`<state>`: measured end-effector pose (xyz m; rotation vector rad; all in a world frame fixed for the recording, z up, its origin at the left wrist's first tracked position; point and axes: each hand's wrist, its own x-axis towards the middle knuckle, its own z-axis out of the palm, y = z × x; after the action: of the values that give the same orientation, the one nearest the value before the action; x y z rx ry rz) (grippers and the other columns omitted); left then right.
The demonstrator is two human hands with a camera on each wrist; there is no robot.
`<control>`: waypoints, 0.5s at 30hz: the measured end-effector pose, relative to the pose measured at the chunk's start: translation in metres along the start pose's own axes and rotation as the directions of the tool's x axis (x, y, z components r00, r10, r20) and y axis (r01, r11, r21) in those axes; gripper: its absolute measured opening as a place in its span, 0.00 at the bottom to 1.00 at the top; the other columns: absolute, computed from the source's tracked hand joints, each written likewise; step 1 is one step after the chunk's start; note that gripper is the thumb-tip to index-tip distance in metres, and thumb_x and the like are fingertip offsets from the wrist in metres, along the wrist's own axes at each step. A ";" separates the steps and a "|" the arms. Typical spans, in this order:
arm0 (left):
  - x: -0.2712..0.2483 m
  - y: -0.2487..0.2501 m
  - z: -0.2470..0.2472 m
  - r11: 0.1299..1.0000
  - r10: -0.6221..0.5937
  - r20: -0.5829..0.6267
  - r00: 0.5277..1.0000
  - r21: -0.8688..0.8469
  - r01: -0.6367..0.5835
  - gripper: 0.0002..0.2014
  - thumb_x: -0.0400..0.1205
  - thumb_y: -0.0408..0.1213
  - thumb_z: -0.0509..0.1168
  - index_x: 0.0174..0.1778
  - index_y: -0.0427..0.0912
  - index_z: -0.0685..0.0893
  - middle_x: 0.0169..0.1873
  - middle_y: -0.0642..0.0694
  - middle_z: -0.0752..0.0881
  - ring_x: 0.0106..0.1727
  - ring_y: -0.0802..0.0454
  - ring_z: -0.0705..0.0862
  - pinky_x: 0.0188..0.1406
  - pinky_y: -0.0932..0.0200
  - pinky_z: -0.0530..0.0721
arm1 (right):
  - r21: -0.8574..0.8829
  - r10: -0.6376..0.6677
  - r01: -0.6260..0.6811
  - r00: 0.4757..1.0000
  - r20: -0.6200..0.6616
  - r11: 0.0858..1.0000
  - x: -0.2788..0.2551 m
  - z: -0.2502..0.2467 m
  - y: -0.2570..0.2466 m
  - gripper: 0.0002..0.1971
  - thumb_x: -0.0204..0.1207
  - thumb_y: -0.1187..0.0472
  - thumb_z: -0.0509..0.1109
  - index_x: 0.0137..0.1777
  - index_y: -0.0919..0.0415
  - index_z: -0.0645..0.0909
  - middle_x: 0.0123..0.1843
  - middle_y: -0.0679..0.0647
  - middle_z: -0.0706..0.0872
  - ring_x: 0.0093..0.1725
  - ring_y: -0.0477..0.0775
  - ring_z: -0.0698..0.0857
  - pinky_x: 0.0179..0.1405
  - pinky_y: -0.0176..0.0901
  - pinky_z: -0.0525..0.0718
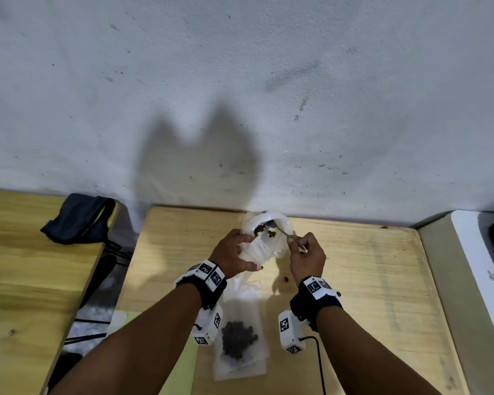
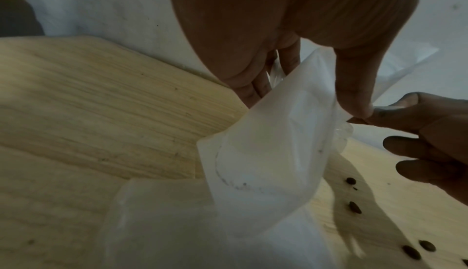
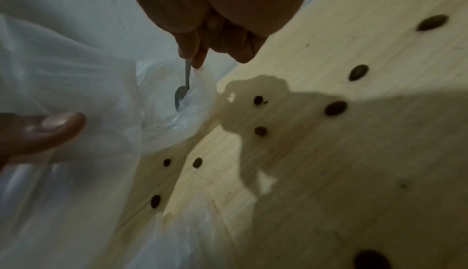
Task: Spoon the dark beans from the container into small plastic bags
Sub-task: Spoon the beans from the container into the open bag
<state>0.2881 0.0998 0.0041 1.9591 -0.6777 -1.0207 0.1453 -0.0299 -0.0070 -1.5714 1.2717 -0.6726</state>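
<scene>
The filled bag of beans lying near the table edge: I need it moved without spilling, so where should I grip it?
Pinch the filled bag by its empty far end, coming from above: it lies flat and the beans pool mid-bag.

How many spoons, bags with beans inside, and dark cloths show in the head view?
Spoon: 1
Bags with beans: 2, the held bag and the lying bag
Cloth: 1
Total: 4
</scene>
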 end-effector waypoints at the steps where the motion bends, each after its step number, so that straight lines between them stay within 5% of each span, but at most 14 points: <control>1: 0.001 -0.001 0.000 1.000 0.002 -0.005 1.000 0.006 -0.002 0.37 0.58 0.37 0.86 0.64 0.45 0.81 0.64 0.54 0.75 0.63 0.49 0.80 0.62 0.60 0.78 | -0.008 0.011 -0.011 1.000 0.014 1.000 -0.001 -0.002 0.002 0.18 0.77 0.64 0.75 0.32 0.56 0.69 0.31 0.46 0.82 0.37 0.42 0.82 0.36 0.35 0.75; 6: 0.000 -0.004 0.004 0.998 0.024 -0.035 0.999 0.060 -0.022 0.36 0.57 0.39 0.86 0.62 0.50 0.82 0.62 0.57 0.74 0.61 0.50 0.81 0.61 0.57 0.81 | -0.028 0.052 -0.050 0.996 0.077 0.998 -0.005 -0.012 0.004 0.16 0.76 0.64 0.76 0.34 0.59 0.71 0.32 0.45 0.82 0.35 0.38 0.78 0.35 0.32 0.72; 15: -0.003 -0.003 0.003 0.989 0.076 -0.061 0.995 0.133 -0.068 0.39 0.56 0.37 0.86 0.65 0.45 0.82 0.64 0.50 0.75 0.62 0.48 0.80 0.63 0.47 0.81 | 0.030 0.075 -0.076 0.997 0.022 0.997 -0.001 -0.011 0.000 0.17 0.74 0.64 0.76 0.32 0.55 0.69 0.31 0.52 0.81 0.32 0.54 0.77 0.36 0.48 0.79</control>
<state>0.2840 0.1023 0.0017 2.0555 -0.7900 -0.8837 0.1350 -0.0325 -0.0030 -1.4940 1.2924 -0.6240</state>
